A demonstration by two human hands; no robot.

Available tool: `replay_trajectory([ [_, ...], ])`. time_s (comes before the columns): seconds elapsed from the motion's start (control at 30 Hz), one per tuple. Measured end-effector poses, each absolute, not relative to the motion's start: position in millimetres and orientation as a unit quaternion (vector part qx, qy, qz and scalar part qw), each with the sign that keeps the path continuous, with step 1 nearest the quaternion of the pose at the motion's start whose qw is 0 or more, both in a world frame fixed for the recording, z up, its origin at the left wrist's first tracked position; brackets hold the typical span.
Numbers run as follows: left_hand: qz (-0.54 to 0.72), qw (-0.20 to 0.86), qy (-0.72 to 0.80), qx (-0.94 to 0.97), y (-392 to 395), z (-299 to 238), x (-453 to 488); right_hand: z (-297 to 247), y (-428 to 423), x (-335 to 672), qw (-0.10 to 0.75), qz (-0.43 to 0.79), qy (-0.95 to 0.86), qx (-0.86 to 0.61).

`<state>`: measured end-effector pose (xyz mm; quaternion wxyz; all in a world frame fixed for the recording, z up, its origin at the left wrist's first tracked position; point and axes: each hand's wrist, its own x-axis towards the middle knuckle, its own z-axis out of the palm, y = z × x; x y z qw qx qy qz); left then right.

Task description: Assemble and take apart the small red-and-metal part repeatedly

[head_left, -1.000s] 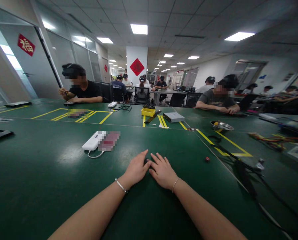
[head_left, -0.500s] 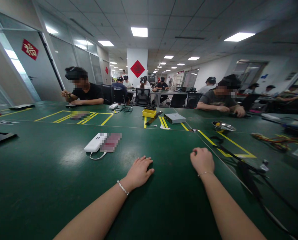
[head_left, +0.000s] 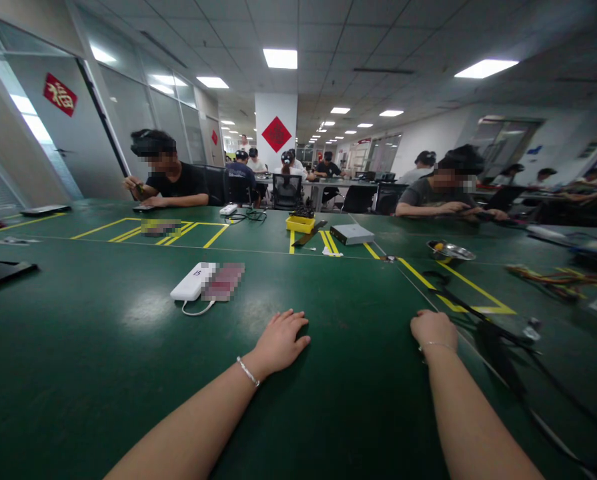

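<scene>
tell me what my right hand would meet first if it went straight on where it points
Your right hand would probably cross the thin pale line on the green table first, then the yellow tape strip beyond. Both look flat, so it might pass over them; its height is hard to judge.

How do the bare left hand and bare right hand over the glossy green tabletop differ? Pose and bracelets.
Pose: the bare left hand is palm down, fingers extended; the bare right hand has fingers curled out of sight, so any grip is hidden.
Bracelets: the left hand's silver-coloured band looks thicker than the right hand's thin chain.
Shared: both wear something at the wrist.
</scene>
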<state>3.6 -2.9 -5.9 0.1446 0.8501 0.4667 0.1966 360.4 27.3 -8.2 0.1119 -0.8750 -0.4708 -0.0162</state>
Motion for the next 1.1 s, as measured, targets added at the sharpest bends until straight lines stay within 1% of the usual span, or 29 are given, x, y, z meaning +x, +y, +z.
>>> replay_trajectory([
  [0.23,0.2,0.152,0.468,0.847,-3,-5,4,-7,27,356,0.087,-0.045,-0.479,-0.872],
  [0.5,0.198,0.146,0.464,0.851,-3,-5,4,3,23,351,0.125,0.001,-0.452,-0.883],
  [0.57,0.199,0.146,0.462,0.852,-3,-6,3,8,21,346,0.145,-0.006,-0.453,-0.879],
  [0.67,0.204,0.145,0.463,0.85,-3,-6,4,18,19,325,0.237,-0.022,-0.478,-0.846],
  [0.73,0.216,0.141,0.468,0.845,-3,-6,4,23,18,299,0.315,0.023,-0.509,-0.8],
  [0.8,0.236,0.141,0.474,0.837,-4,-5,6,25,15,266,0.382,0.134,-0.535,-0.741],
  [0.87,0.256,0.152,0.478,0.826,-5,-3,8,22,11,229,0.43,0.273,-0.552,-0.66],
  [0.9,0.266,0.164,0.48,0.82,-6,-1,10,20,9,211,0.443,0.327,-0.558,-0.622],
  [0.97,0.279,0.201,0.485,0.804,-9,2,13,13,4,181,0.454,0.387,-0.567,-0.568],
  [1.1,0.303,0.252,0.485,0.781,-14,9,18,0,-3,150,0.452,0.427,-0.586,-0.519],
])
